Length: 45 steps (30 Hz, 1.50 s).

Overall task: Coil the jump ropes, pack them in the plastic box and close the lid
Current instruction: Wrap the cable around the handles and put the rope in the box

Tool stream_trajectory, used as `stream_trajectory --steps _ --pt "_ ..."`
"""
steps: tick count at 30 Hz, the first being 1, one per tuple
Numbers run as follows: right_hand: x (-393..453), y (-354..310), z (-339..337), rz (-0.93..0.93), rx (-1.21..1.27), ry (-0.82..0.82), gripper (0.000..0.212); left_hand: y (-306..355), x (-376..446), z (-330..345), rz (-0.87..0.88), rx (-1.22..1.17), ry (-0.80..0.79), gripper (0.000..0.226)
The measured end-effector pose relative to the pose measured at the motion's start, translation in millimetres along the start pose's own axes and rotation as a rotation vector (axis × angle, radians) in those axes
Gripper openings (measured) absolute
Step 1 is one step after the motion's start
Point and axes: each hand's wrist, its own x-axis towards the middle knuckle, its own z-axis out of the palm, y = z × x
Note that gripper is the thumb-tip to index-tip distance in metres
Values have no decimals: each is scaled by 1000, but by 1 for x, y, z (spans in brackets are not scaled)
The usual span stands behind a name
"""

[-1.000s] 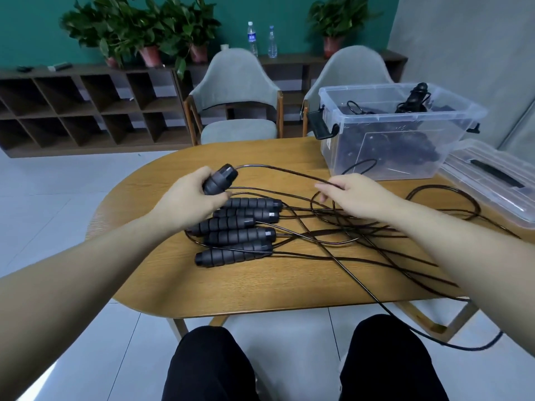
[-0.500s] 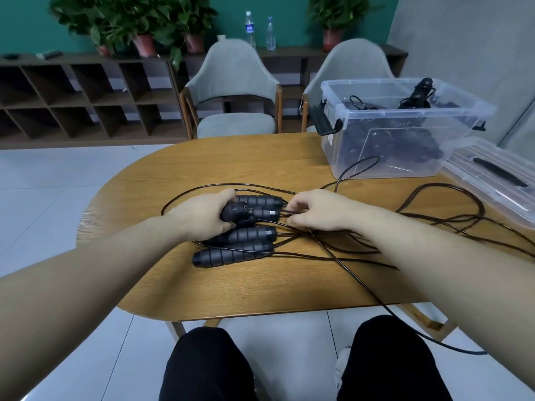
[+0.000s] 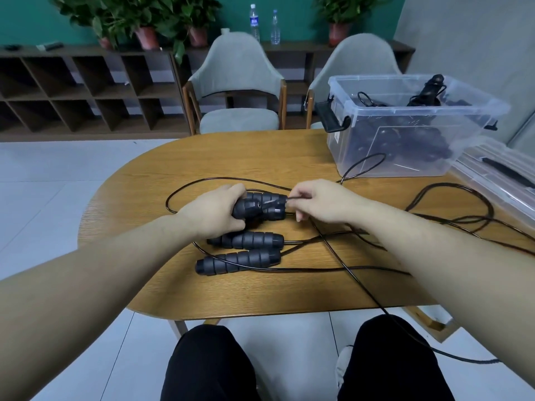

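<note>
The left hand (image 3: 215, 211) grips a ribbed handle (image 3: 249, 206); the right hand (image 3: 314, 202) pinches its thin cord (image 3: 333, 250), likely springy and tangle-prone.

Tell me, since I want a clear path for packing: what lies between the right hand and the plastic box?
Head view: only bare table and a black rope loop between right hand and plastic box.

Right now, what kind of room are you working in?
Probably an office lounge or meeting room: a wooden table, two grey chairs, a cubby shelf and potted plants along a green wall.
</note>
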Motion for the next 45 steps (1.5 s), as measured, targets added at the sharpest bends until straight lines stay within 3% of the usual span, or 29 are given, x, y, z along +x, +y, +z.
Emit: stream_trajectory --steps 6,11,14,16,19,24,28,30,32,35,41,45 --pt "-11 -8 -35 -57 299 186 17 17 -1 -10 -36 -247 175 39" --pt "-34 -11 -66 -94 52 179 15 33 -4 -19 -49 -260 190 47" --pt "-51 -6 -80 -73 -61 164 15 43 -6 -27 -3 -286 214 32" --pt "-63 4 -86 -13 -77 140 29 49 -8 -32 -6 -366 256 26" --pt "-82 25 -90 64 7 163 49 54 -9 -38 -112 -600 347 27" --pt "-113 41 -82 67 -6 242 53 77 -15 -30 -241 -1129 346 23" --pt "-128 38 -65 46 -36 129 54 116 -12 -13 -310 -1470 282 12" --pt "-130 34 -56 59 55 51 44 131 -10 -5 -338 -1560 263 13" --pt "-131 30 -49 36 221 52 31 143 -9 2 -331 -1598 232 16" --pt "-128 25 -44 -2 406 175 39 154 -11 9 -313 -1623 165 23" --pt "-120 2 -45 -70 420 330 50 168 -22 13 -236 -1470 64 35" --pt "-117 -14 -56 -65 456 475 43 170 -27 17 -201 -1318 70 35"
